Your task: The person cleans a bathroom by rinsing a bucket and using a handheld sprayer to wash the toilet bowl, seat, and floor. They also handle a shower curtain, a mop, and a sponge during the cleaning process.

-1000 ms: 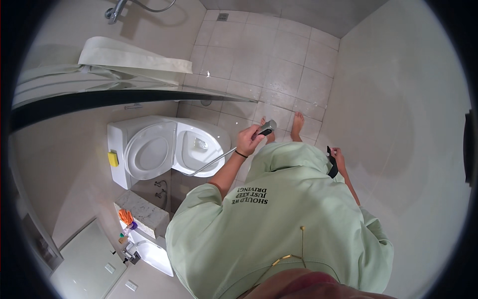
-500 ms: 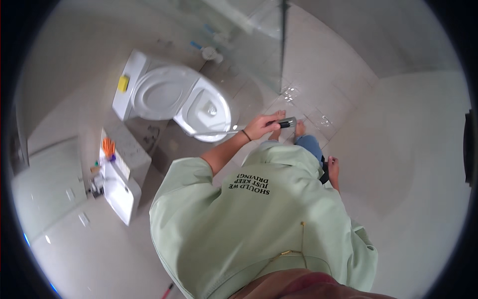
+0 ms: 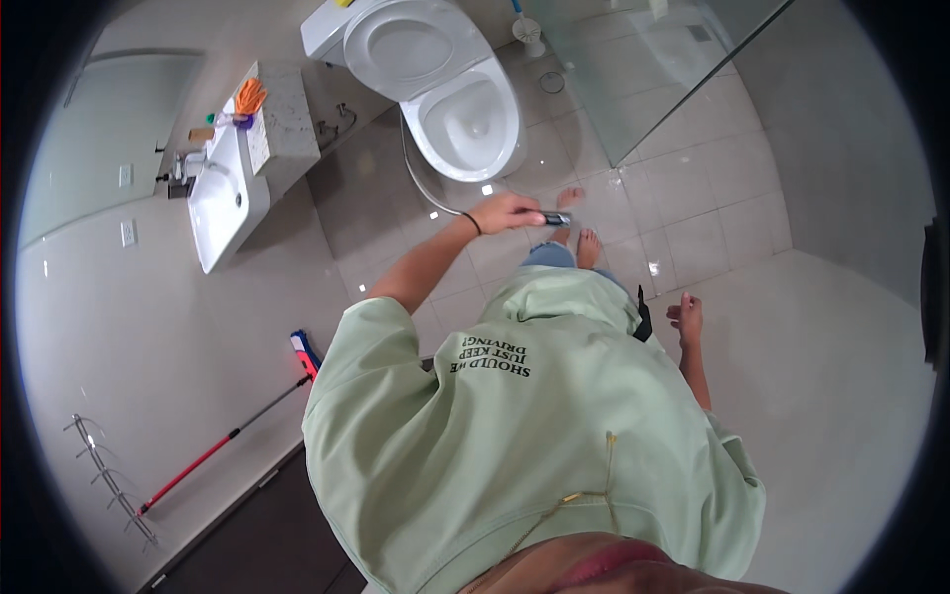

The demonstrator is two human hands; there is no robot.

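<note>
My left hand (image 3: 505, 213) is closed around a handheld bidet sprayer (image 3: 558, 219), its dark head pointing right, above the floor near my bare feet. The pale hose (image 3: 420, 184) runs from behind my wrist up beside the toilet. A white toilet (image 3: 517, 111) stands ahead with its lid up and its bowl exposed. Out at my right side, my right hand (image 3: 687, 319) hangs with loosely bent fingers and nothing visible in it. A black object (image 3: 644, 319) sits by my hip, near that hand.
Left stands a white sink (image 3: 222, 213) with orange gloves (image 3: 250, 97) on its counter. A red-handled mop (image 3: 203, 461) leans near a hook rack (image 3: 107, 475). A glass panel (image 3: 653, 84) and toilet brush (image 3: 527, 32) are at the far side. Floor tiles (image 3: 690, 249) look wet.
My view has turned, so the toilet sits higher and the mop and rack now show. My left hand keeps the sprayer. My right hand has moved outward from my hip.
</note>
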